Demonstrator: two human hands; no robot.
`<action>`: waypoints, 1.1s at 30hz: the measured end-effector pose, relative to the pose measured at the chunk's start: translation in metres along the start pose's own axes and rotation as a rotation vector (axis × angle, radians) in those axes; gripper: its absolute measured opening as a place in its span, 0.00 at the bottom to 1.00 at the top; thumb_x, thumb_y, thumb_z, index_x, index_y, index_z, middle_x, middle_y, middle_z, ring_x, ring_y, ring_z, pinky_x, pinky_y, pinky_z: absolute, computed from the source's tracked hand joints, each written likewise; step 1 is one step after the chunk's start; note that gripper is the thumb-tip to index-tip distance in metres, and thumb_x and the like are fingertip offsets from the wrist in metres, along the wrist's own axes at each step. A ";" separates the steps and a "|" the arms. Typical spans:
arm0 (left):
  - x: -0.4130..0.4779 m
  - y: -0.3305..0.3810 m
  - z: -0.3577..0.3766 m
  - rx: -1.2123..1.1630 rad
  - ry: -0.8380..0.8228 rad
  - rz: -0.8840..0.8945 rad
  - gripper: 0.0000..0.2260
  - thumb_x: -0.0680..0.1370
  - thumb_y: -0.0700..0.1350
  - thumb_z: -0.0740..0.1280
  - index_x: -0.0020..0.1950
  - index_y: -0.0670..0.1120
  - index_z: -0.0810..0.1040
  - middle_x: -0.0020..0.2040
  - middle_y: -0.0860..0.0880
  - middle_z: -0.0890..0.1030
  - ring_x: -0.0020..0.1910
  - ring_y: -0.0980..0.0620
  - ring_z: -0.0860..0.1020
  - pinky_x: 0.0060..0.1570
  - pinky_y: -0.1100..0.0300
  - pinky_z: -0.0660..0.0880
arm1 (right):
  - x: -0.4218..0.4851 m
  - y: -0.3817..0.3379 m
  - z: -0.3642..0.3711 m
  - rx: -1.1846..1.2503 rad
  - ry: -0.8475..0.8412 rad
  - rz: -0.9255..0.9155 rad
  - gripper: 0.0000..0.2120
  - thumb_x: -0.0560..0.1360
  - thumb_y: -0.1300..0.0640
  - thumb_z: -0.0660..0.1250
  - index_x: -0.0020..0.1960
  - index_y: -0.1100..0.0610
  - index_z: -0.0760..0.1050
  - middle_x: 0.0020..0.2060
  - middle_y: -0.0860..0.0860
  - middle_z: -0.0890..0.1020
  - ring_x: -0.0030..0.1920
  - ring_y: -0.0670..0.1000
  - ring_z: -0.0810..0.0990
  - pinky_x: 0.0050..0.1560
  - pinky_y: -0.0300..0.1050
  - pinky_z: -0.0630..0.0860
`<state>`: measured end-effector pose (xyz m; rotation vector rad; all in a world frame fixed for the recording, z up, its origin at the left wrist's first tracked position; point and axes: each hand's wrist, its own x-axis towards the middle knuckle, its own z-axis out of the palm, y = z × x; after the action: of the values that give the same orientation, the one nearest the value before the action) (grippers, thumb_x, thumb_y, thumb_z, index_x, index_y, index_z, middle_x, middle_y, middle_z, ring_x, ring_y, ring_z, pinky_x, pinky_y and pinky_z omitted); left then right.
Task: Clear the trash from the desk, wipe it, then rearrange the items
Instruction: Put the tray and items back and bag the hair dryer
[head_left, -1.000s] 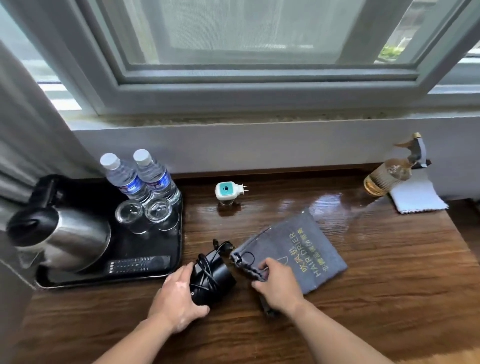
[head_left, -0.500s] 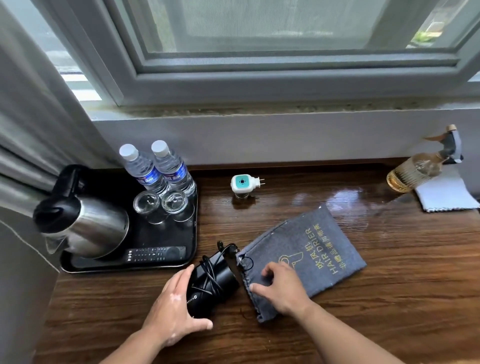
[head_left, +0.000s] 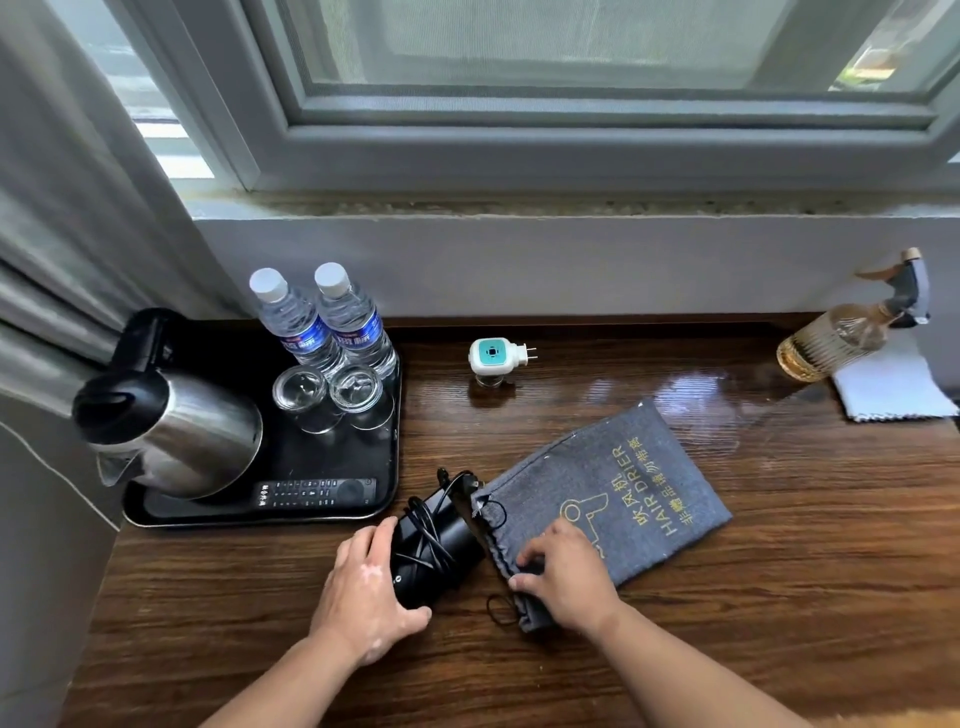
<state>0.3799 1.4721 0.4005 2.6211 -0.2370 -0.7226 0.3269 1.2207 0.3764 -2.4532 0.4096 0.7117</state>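
While left hand (head_left: 363, 587) grips black hair dryer (head_left: 436, 551), right hand (head_left: 566, 577) pinches grey pouch (head_left: 623, 499) mouth, dryer tip seemingly inside.

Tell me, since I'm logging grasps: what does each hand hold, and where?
The left hand grips the black hair dryer by its near end; the right hand pinches the grey drawstring bag at its open mouth edge.

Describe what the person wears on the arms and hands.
Nothing worn shows: the left hand and right hand are bare, without gloves, rings or a watch; the left forearm and right forearm are bare too, with no sleeve in view.
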 end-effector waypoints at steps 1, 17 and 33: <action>0.000 0.000 0.001 -0.014 0.003 -0.006 0.52 0.62 0.62 0.74 0.80 0.51 0.52 0.75 0.54 0.61 0.74 0.52 0.58 0.74 0.58 0.63 | -0.001 0.000 -0.001 0.002 0.006 -0.007 0.13 0.70 0.42 0.76 0.51 0.46 0.85 0.48 0.46 0.73 0.55 0.48 0.75 0.59 0.41 0.71; -0.021 0.000 -0.045 0.068 -0.154 0.286 0.51 0.59 0.61 0.72 0.79 0.53 0.57 0.73 0.59 0.58 0.74 0.62 0.54 0.70 0.78 0.45 | -0.031 0.008 -0.046 0.208 0.287 -0.010 0.02 0.74 0.49 0.74 0.43 0.46 0.84 0.36 0.39 0.84 0.40 0.40 0.81 0.44 0.32 0.73; 0.012 0.066 -0.053 0.503 -0.362 0.496 0.55 0.57 0.64 0.70 0.80 0.46 0.56 0.68 0.53 0.66 0.66 0.52 0.63 0.70 0.59 0.67 | -0.053 0.010 -0.052 0.232 0.394 -0.049 0.06 0.76 0.49 0.71 0.49 0.48 0.85 0.40 0.39 0.84 0.43 0.40 0.81 0.50 0.35 0.75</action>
<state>0.4141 1.4277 0.4642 2.6627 -1.2679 -1.0466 0.3002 1.1893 0.4391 -2.3641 0.5452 0.1434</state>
